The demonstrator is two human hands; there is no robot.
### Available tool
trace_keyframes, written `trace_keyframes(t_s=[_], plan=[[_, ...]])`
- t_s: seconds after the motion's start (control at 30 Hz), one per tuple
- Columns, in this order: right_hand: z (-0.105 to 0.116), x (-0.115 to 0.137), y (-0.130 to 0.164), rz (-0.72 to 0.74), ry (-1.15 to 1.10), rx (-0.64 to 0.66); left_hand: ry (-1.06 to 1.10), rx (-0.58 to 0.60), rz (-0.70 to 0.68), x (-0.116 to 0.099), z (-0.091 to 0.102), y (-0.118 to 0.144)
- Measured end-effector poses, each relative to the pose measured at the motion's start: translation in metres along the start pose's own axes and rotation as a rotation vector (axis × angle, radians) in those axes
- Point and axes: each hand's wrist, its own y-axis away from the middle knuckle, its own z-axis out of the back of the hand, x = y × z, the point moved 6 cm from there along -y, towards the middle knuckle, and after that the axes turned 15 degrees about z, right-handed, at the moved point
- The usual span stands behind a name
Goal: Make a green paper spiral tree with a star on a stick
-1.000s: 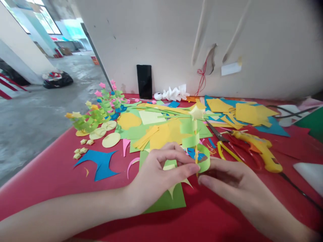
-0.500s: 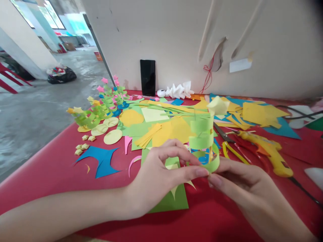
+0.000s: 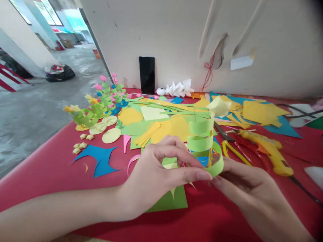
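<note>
Red table (image 3: pixel 50 168), paper spiral tree (image 3: pixel 205 141) pinched between left hand (image 3: pixel 156 174), right hand (image 3: pixel 242 185)

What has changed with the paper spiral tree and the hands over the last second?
The green spiral tree now sits further right and higher in view, its pale star up over the yellow sheets. The left hand and right hand pinch its bottom loop as before. The scraps, scissors and glue gun look unmoved.

A red table (image 3: pixel 45 168) stands against a pale wall (image 3: pixel 171 33); grey concrete floor (image 3: pixel 30 111) stretches toward daylit windows (image 3: pixel 46 11).
</note>
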Motion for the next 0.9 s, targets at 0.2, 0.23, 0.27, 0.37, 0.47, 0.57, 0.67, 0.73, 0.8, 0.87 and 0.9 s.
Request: trace_keyframes(t_s=[0.2, 0.23, 0.27, 0.37, 0.47, 0.57, 0.67, 0.73, 0.8, 0.87, 0.9], plan=[[0.0009, 0.0043, 0.001, 0.015, 0.013, -0.056, -0.005, -0.033, 0.017, -0.0008, 0.0019, 0.0004], [0.0016, 0.0045, 0.001, 0.017, 0.026, -0.064, -0.005, -0.035, 0.025, -0.0005, 0.0021, 0.0002], [0.0023, 0.0043, 0.0008, 0.019, 0.038, -0.069, -0.005, -0.031, 0.026, -0.0005, 0.0021, 0.0], [0.0042, 0.0023, 0.0008, 0.022, 0.066, -0.068, 0.002, -0.024, 0.014, -0.0005, 0.0023, -0.0005], [0.0053, 0.0002, 0.0021, 0.033, 0.066, -0.06, 0.012, -0.019, 0.017, 0.001, 0.0026, -0.0004], [0.0047, -0.001, 0.0047, 0.032, 0.061, -0.024, 0.022, -0.001, 0.014, 0.002, 0.0022, 0.0005], [0.0033, -0.0019, 0.0075, 0.013, 0.07, 0.028, 0.039, 0.002, 0.018, 0.0028, 0.0024, 0.0001], [0.0038, -0.0016, 0.0085, 0.016, 0.067, 0.027, 0.044, 0.002, 0.016, 0.0027, 0.0023, -0.0009], [0.004, -0.0012, 0.0088, 0.022, 0.057, 0.02, 0.039, -0.002, 0.004, 0.0018, 0.0021, -0.0014], [0.004, 0.0001, 0.0087, 0.041, 0.051, 0.013, 0.033, -0.009, -0.006, 0.0013, 0.0021, -0.001], [0.0037, 0.0008, 0.0086, 0.048, 0.056, 0.019, 0.032, -0.009, -0.01, 0.0011, 0.002, -0.0005]])
